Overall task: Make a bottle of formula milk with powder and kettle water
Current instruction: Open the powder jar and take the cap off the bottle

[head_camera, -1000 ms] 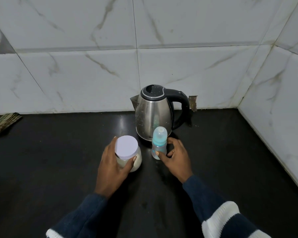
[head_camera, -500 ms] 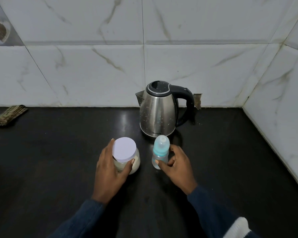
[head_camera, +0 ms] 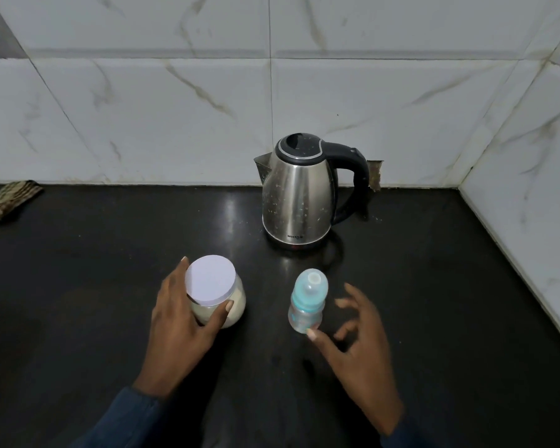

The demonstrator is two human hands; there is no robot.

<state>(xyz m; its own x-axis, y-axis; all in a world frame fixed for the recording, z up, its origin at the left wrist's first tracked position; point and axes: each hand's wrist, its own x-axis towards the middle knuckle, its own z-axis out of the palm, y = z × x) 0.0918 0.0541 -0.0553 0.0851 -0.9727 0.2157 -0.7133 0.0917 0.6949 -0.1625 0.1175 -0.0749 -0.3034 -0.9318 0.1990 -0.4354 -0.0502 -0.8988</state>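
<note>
On a black countertop [head_camera: 78, 286] set into a corner of white marble-look tile, a person's left hand [head_camera: 181, 321] grips a clear jar of pale powder [head_camera: 232, 310], fingers behind it and thumb curled across its front, the jar's flat white lid [head_camera: 210, 277] on. Just to the right, and apart from the jar, a small baby bottle [head_camera: 306, 307] with a teal collar and clear cap stands upright; the right hand [head_camera: 359, 347] is beside it with fingers spread and loosely bent, blurred, the thumb tip at the bottle's base and the other fingers off it. Behind both, near the back wall, a steel kettle [head_camera: 296, 202] sits with its lid closed, spout to the left and black handle to the right. The counter ends at the tiled back wall and at the side wall on the right; dark bare surface lies between kettle and side wall and across the left half, where a folded cloth [head_camera: 8, 200] rests by the back wall.
</note>
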